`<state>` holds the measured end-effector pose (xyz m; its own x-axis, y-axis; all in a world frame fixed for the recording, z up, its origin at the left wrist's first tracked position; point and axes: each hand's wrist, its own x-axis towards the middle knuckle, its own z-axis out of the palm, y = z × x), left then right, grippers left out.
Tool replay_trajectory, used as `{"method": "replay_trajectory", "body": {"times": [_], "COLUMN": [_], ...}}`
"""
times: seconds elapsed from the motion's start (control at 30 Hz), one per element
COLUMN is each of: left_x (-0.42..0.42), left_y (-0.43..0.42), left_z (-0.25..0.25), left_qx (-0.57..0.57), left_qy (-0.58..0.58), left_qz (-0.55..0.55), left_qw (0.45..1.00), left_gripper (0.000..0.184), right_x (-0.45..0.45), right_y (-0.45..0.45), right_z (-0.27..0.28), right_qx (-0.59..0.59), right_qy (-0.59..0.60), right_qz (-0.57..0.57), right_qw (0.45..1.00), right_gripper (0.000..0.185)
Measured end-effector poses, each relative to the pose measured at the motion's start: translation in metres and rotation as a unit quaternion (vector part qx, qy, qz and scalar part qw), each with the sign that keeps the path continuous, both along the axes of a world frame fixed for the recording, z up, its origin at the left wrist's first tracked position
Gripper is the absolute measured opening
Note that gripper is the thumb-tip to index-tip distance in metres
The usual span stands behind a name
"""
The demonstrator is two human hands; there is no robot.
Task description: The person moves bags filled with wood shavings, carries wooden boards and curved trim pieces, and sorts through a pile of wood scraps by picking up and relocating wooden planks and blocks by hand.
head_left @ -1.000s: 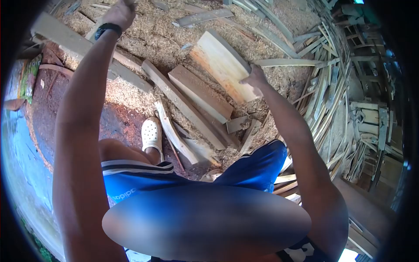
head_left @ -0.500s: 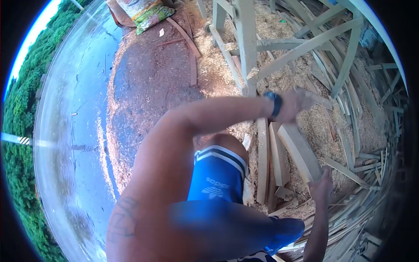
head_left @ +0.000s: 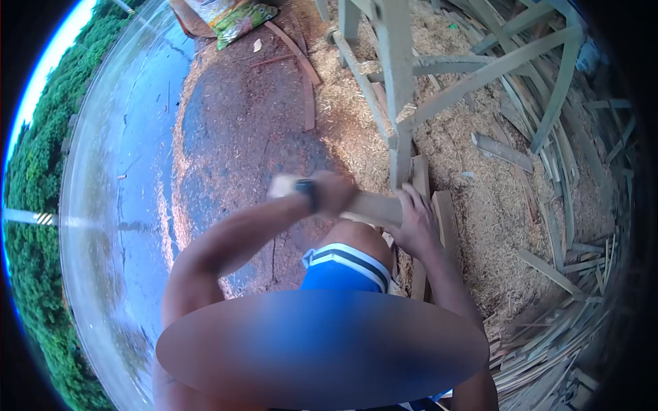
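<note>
A short, thick wooden board [head_left: 377, 208] lies almost level across the view, just above my bent knee. My left hand [head_left: 334, 194], with a dark watch at the wrist, is wrapped around its middle, and the board's blurred far end pokes out to the left. At the right end, the fingers of my right hand [head_left: 415, 220] are curled over the board. Right beside that hand, more cut boards [head_left: 445, 218] rest on the sawdust, partly hidden by my forearm.
A wooden frame with braced legs [head_left: 401, 82] stands ahead. Loose offcuts [head_left: 502, 151] and piled wood strips [head_left: 548, 370] lie to the right on sawdust [head_left: 493, 246]. Wet pavement [head_left: 137, 171] runs along the left. A printed sack [head_left: 243, 20] sits at the far top.
Both hands have carried the board leftward, from over the sawdust on the right to above the knee. It has turned from steeply slanted to nearly level.
</note>
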<state>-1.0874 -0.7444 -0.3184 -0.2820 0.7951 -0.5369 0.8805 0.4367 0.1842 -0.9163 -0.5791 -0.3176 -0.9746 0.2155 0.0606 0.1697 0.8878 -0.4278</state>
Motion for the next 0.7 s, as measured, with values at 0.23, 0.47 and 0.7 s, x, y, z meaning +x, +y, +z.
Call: {"method": "replay_trajectory", "body": {"times": [0.23, 0.47, 0.7], "left_x": [-0.103, -0.236, -0.225], "left_y": [-0.198, -0.280, -0.131], "left_z": [-0.045, -0.148, -0.186], "left_qx": [0.092, 0.274, 0.106], "left_qy": [-0.039, -0.241, -0.028], "left_qz": [0.406, 0.596, 0.322], "left_qw": [0.909, 0.716, 0.940], "left_gripper": [0.054, 0.050, 0.066], "right_x": [0.062, 0.107, 0.125], "right_y": [0.082, 0.073, 0.077], "right_z": [-0.055, -0.141, -0.181], "right_qx": [-0.110, -0.072, -0.136], "right_qy": [-0.151, -0.326, -0.318], "right_qz": [-0.111, -0.277, -0.376], "right_qw": [0.976, 0.901, 0.860], "right_gripper": [0.060, 0.071, 0.100]}}
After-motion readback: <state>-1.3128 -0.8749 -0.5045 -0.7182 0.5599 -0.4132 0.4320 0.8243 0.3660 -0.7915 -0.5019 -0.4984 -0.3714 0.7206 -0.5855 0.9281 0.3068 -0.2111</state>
